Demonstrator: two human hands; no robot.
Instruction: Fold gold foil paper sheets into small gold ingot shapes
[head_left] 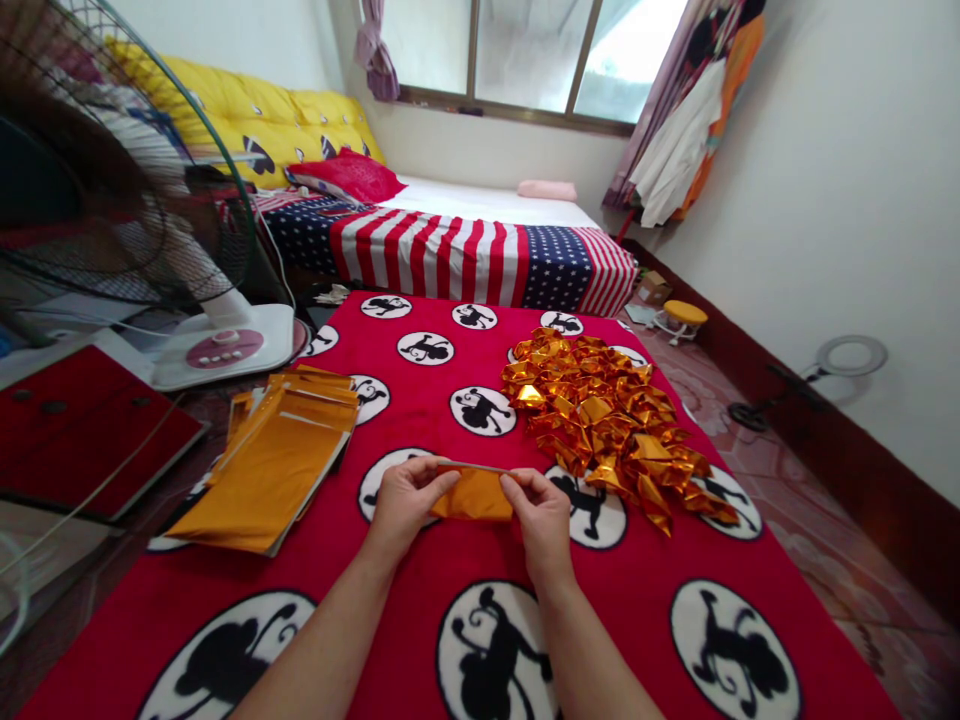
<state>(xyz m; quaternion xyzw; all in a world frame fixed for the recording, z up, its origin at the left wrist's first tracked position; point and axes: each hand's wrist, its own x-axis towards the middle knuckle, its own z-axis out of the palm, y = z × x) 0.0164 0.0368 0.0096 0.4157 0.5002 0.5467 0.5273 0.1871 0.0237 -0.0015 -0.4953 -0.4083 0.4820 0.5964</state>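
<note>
A gold foil paper sheet (474, 496) is stretched between my hands above the red cloth, its far edge showing a thin pale fold. My left hand (411, 500) pinches its left end between thumb and fingers. The right end is pinched the same way by my right hand (537, 512). To the left lies a stack of flat gold foil sheets (274, 455), slightly fanned. On the right, a heap of folded shiny gold foil pieces (600, 405) spreads over the cloth.
The red cloth (405, 640) has black monkey figures in white circles. At the left stands an electric fan (225, 345), beside a dark red panel (90, 430). Beyond the cloth is a bed (465, 255); a yellow stool (684, 315) and a ring light (851, 356) stand right.
</note>
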